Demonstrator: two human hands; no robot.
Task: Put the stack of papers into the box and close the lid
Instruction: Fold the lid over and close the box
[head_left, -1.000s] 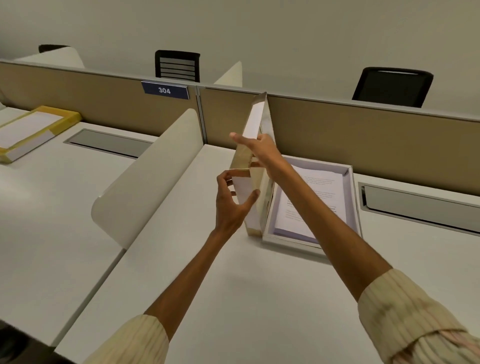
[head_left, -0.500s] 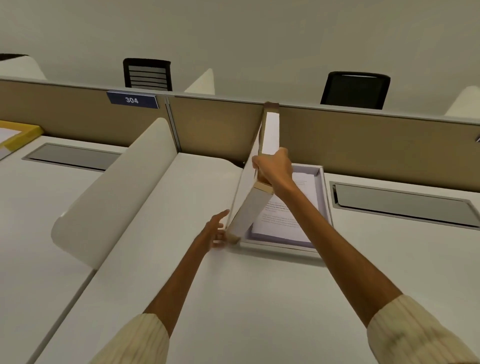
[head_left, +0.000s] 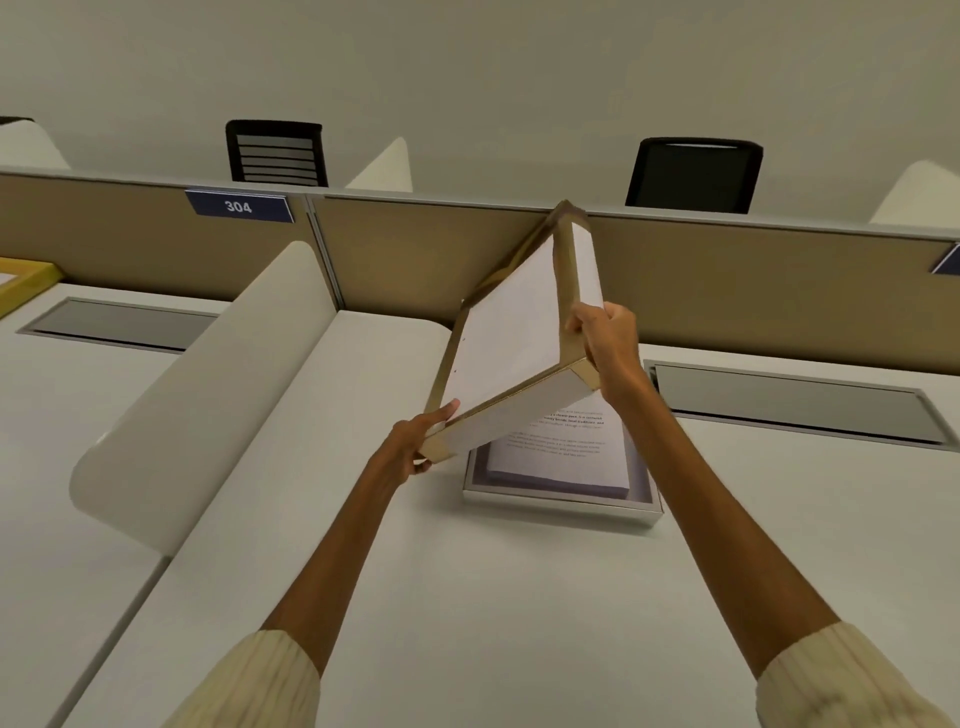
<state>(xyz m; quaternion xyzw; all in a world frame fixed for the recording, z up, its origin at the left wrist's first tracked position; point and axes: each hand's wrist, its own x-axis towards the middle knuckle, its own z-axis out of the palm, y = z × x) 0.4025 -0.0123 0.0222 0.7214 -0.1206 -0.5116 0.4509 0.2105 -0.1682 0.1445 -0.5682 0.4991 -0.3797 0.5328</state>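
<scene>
A shallow white box lies open on the white desk, and a stack of printed papers rests inside it. Over the box's left half a white lid with gold edges is held tilted, its right side raised. My left hand grips the lid's near left corner from below. Higher up, my right hand clasps the lid's near right corner. The lid hides the far part of the box and papers.
A curved white divider stands to the left of the desk. A beige partition with a "304" sign runs along the back. A grey cable hatch sits right of the box. Two black chairs stand behind the partition.
The lid has tipped from nearly upright toward flat over the box. My left hand came up from the desk and took the lid's near left corner.
</scene>
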